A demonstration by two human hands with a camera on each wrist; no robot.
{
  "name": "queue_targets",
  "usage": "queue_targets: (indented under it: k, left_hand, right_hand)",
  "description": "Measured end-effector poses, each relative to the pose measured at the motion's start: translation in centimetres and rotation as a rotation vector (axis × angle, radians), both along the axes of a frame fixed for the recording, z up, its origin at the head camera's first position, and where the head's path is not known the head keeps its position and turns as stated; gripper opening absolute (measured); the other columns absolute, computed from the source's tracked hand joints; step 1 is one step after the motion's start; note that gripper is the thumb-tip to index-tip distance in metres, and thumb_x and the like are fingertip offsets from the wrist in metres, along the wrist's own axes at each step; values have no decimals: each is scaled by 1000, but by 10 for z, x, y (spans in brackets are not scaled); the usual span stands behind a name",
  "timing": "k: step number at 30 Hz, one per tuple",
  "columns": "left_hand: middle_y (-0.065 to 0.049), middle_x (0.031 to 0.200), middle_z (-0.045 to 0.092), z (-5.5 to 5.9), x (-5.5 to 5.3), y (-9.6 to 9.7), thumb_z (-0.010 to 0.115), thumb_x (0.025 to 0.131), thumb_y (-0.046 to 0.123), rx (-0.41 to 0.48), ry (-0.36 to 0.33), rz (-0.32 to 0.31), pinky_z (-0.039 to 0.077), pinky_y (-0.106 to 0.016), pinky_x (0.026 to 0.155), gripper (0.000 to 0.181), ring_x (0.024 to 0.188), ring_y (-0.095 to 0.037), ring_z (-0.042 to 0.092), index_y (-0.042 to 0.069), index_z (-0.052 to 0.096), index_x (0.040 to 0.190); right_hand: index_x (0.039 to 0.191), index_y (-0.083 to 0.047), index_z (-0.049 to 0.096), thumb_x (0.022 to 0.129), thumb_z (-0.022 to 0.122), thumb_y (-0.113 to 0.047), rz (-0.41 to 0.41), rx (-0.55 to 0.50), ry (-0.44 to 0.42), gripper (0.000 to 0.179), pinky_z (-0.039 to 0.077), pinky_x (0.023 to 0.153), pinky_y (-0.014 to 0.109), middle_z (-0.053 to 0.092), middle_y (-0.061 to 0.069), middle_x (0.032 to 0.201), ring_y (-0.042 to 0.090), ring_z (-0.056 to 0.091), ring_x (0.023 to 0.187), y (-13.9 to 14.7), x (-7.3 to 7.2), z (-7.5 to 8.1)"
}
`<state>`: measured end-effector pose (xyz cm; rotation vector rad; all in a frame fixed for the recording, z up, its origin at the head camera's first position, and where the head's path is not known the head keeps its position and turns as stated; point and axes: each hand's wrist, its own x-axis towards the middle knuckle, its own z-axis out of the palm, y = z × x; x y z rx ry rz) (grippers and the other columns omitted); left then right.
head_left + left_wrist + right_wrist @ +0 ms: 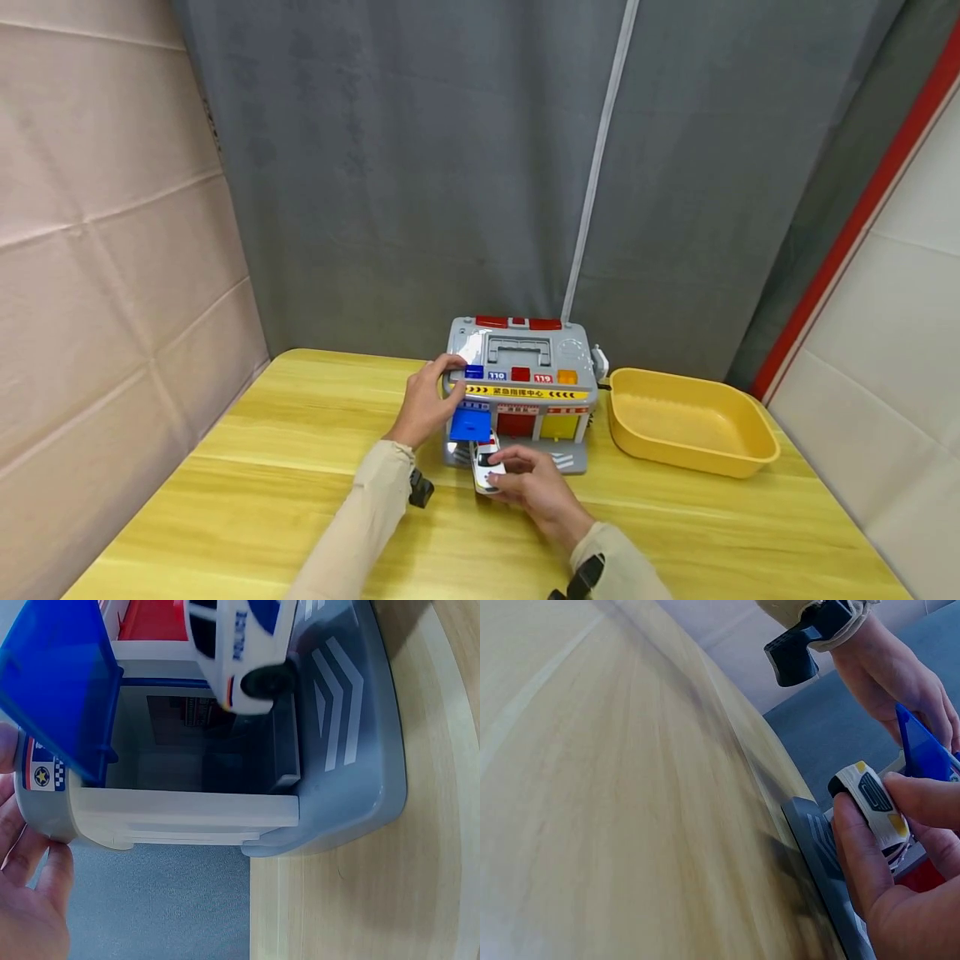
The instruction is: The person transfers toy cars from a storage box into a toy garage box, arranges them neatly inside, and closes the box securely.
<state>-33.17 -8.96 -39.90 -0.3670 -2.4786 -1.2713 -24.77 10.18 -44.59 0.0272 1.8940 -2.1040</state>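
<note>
A grey toy emergency station (pixel 525 342) stands on the table, its blue garage door (pixel 471 425) swung up. Behind that door the bay (pixel 180 742) is open in the left wrist view. My left hand (pixel 431 404) grips the station's upper left corner, close to the blue door. With thumb and fingers, my right hand (pixel 540 492) pinches a white toy police car (pixel 487 467) by its end. The car is above the grey ramp (pixel 330 697), its other end towards the bay. In the right wrist view, part of the station is hidden behind the right hand.
A yellow plastic tray (pixel 693 465) sits to the right of the station. Red (pixel 517 425) and yellow doors (pixel 558 427) are beside the blue one. Grey cloth (pixel 420 183) hangs behind the wooden table (pixel 300 467).
</note>
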Motion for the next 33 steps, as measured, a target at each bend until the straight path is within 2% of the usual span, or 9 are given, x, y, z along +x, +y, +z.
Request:
queue_targets:
  k: [8, 16, 18, 21, 25, 29, 33]
  left_hand:
    - [-6, 129, 68, -1, 1, -1, 65, 96, 20, 1, 7, -4, 46, -50, 114, 28, 121, -28, 60, 19, 64, 123]
    - [-7, 128, 68, -2, 2, -1, 65, 95, 18, 0, 36, -5, 47, -51, 113, 28, 121, -28, 61, 17, 64, 123]
    - [-6, 129, 68, -2, 1, -1, 65, 95, 19, 4, 28, -5, 46, -51, 113, 28, 121, -27, 60, 18, 64, 123]
    - [-7, 129, 68, -2, 1, -1, 65, 95, 18, 8, 26, -7, 46, -51, 113, 28, 121, -28, 60, 18, 64, 123]
    - [-7, 129, 68, -3, 0, -1, 65, 96, 19, 10, 18, -8, 46, -51, 114, 27, 122, -28, 60, 18, 64, 123]
    - [-6, 130, 67, -2, -1, 0, 65, 96, 20, 6, 9, -9, 45, -50, 114, 27, 123, -28, 60, 19, 64, 123]
    - [-7, 130, 67, -1, 0, 0, 65, 95, 19, 6, 13, -7, 45, -51, 114, 28, 124, -28, 60, 19, 64, 123]
  right_hand:
    - [118, -1, 66, 87, 70, 3, -32, 29, 4, 31, 63, 85, 37, 59, 21, 127, 25, 64, 98, -18, -10, -1]
    - [129, -3, 64, 86, 68, 7, -56, 39, 36, 44, 61, 87, 33, 63, 18, 124, 19, 64, 97, -30, -15, -4]
    - [127, -3, 65, 86, 66, 8, -67, 47, 53, 42, 60, 87, 32, 65, 16, 121, 19, 63, 96, -31, -16, -5]
    - [117, 0, 69, 87, 63, 11, -96, 68, 70, 33, 58, 89, 31, 69, 14, 114, 19, 62, 95, -32, -17, -5]
    - [108, 4, 70, 90, 58, 10, -118, 80, 54, 23, 59, 95, 35, 70, 13, 111, 17, 63, 96, -33, -19, -7]
    - [118, 5, 69, 94, 57, 7, -107, 62, 30, 27, 58, 101, 37, 68, 17, 122, 17, 67, 103, -32, -21, -8]
    - [133, 4, 61, 96, 55, 6, -57, 28, 33, 38, 57, 101, 37, 65, 21, 131, 20, 70, 110, -31, -21, -7]
